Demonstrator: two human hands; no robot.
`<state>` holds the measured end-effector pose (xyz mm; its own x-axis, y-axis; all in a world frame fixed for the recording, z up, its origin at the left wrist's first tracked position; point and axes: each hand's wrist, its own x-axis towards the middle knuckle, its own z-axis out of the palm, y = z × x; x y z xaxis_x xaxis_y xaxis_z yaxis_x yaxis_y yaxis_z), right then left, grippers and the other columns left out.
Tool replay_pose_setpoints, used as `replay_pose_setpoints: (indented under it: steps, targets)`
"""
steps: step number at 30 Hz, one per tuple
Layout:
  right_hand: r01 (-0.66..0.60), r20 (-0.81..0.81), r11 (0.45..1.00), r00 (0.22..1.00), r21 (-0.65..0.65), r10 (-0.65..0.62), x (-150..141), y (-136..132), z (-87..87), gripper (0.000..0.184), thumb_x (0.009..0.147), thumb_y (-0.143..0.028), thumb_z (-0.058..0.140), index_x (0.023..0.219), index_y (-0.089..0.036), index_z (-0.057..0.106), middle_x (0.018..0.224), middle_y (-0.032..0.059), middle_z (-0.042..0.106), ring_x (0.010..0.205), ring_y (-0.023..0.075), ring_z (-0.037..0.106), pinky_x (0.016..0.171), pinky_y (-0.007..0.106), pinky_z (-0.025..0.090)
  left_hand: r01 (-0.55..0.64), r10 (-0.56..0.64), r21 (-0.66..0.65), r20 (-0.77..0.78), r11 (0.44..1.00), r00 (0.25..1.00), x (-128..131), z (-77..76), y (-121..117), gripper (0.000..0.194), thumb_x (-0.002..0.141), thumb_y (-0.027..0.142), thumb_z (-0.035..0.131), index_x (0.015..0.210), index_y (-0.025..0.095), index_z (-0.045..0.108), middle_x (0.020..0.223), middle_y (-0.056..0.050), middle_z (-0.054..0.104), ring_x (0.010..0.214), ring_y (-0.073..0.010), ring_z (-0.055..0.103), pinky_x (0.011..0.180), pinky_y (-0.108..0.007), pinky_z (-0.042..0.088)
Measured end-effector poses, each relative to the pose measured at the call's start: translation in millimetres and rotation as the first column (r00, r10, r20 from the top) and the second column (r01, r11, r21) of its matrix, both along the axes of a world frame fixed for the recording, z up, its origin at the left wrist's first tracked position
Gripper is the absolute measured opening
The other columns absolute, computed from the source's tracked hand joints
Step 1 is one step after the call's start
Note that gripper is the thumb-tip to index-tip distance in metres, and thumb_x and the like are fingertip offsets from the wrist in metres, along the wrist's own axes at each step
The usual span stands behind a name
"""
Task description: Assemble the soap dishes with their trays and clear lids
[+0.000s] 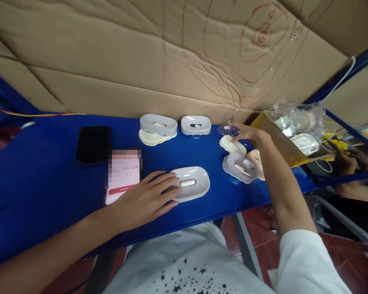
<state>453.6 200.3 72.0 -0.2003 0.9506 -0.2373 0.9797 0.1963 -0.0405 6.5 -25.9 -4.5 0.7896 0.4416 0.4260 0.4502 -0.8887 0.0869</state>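
Observation:
My left hand [147, 198] lies palm down. Its fingers stretch over the left end of an oval grey-white soap dish [199, 185] with a white pill-shaped piece [188, 183] in its middle. My right hand [247, 132] reaches to the back right, fingers apart, over a translucent tray [223, 130] and a cream wavy-edged oval piece [232, 146]. Whether it grips either one is not clear. Just in front, a translucent-topped dish [241, 168] with a round sticker rests beside a peach-coloured piece [255, 157], partly behind my forearm.
Along the back stand two grey-white dishes [159, 122] [196, 125], with a cream wavy piece [153, 138] under the left one. A black phone [93, 145] and a lit phone [122, 175] lie left. A yellow-edged box [272, 139] of bagged parts stands right; another person's hands [349, 161] are beyond.

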Motion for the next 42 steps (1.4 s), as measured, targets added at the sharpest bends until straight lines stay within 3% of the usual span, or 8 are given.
replay_pose_setpoints:
  steps: [2, 9, 19, 22, 25, 29, 33, 42]
  targets:
    - [0.021, -0.036, 0.999, 0.999, -0.049, -0.023, 4.0, -1.7, 6.0, 0.096, 0.086, -0.040, 0.089, 0.171, -0.026, 0.046, 0.172, 0.0176, 0.049, 0.151, 0.0343, 0.057, 0.125, 0.046, 0.048, 0.006, -0.006, -0.009, 0.003, 1.000, 1.000, -0.4, 1.4, -0.2, 0.019, 0.113, 0.028, 0.061, 0.127, 0.022, 0.073, 0.138, -0.009, 0.076, 0.134, -0.0283, 0.068, 0.119, -0.046, 0.052]
    - [0.027, -0.122, 0.997, 0.992, -0.079, -0.037, -18.0, -9.1, 12.6, 0.072, 0.083, -0.052, 0.091, 0.146, -0.025, 0.068, 0.167, 0.0149, 0.055, 0.148, 0.0368, 0.060, 0.124, 0.050, 0.051, 0.025, -0.025, 0.002, 0.004, 1.000, 1.000, 0.1, 3.1, 0.1, 0.020, 0.112, 0.026, 0.061, 0.126, 0.021, 0.074, 0.137, -0.010, 0.077, 0.130, -0.0288, 0.071, 0.114, -0.046, 0.056]
    - [-0.212, -0.235, 0.962, 0.957, -0.170, 0.170, -53.7, -45.8, 8.2, 0.093, 0.086, -0.050, 0.089, 0.169, -0.035, 0.050, 0.177, 0.0058, 0.050, 0.160, 0.0333, 0.051, 0.131, 0.049, 0.043, 0.033, -0.033, -0.026, 0.008, 0.999, 0.999, -0.3, 2.2, -0.2, 0.018, 0.111, 0.024, 0.063, 0.127, 0.020, 0.070, 0.134, -0.011, 0.075, 0.128, -0.0282, 0.070, 0.112, -0.044, 0.058]
    - [-0.206, -0.220, 0.974, 0.958, -0.095, 0.182, -57.6, -59.6, 8.1, 0.093, 0.079, -0.033, 0.091, 0.165, -0.033, 0.055, 0.173, 0.0082, 0.053, 0.160, 0.0342, 0.051, 0.133, 0.054, 0.039, 0.029, -0.029, -0.036, 0.016, 0.999, 0.999, -1.5, 2.2, -1.1, 0.024, 0.109, 0.022, 0.066, 0.133, 0.019, 0.066, 0.133, -0.012, 0.073, 0.124, -0.0299, 0.071, 0.108, -0.047, 0.061]
    - [-0.207, -0.277, 0.978, 0.939, 0.023, 0.206, -60.2, -84.6, 12.0, 0.084, 0.083, -0.034, 0.089, 0.160, -0.032, 0.059, 0.166, 0.0085, 0.061, 0.154, 0.0366, 0.057, 0.131, 0.058, 0.041, -0.012, 0.016, -0.044, 0.085, 0.999, 0.996, -4.1, 4.3, -2.2, 0.035, 0.108, 0.025, 0.068, 0.143, 0.020, 0.061, 0.137, -0.015, 0.069, 0.126, -0.0313, 0.070, 0.107, -0.047, 0.063]
    - [-0.347, -0.393, 0.917, 0.829, 0.196, 0.398, -80.8, -141.6, 12.5, 0.078, 0.092, -0.044, 0.085, 0.164, -0.034, 0.055, 0.172, 0.0080, 0.054, 0.161, 0.0373, 0.048, 0.133, 0.059, 0.040, -0.091, 0.100, -0.061, 0.173, 0.994, 0.980, -8.3, 7.5, -2.0, 0.046, 0.110, 0.034, 0.069, 0.152, 0.023, 0.055, 0.149, -0.018, 0.061, 0.135, -0.0325, 0.066, 0.110, -0.047, 0.063]
    - [-0.574, -0.474, 0.815, 0.698, 0.076, 0.536, -118.5, -185.2, -1.1, 0.075, 0.098, -0.039, 0.083, 0.167, -0.038, 0.052, 0.181, 0.0055, 0.043, 0.168, 0.0298, 0.040, 0.136, 0.056, 0.039, -0.054, 0.063, -0.068, 0.143, 0.996, 0.988, -9.5, 5.4, 0.0, 0.055, 0.107, 0.035, 0.074, 0.157, 0.024, 0.054, 0.162, -0.020, 0.053, 0.146, -0.0368, 0.060, 0.117, -0.053, 0.061]
    - [-0.626, -0.469, 0.761, 0.626, 0.173, 0.622, -142.7, -201.3, -28.2, 0.077, 0.100, -0.028, 0.075, 0.172, -0.033, 0.047, 0.185, 0.0076, 0.035, 0.172, 0.0284, 0.032, 0.137, 0.058, 0.037, 0.014, 0.010, -0.126, 0.185, 0.992, 0.983, -8.7, -0.3, 2.0, 0.040, 0.105, 0.030, 0.077, 0.142, 0.020, 0.064, 0.150, -0.018, 0.063, 0.143, -0.0338, 0.063, 0.117, -0.048, 0.061]
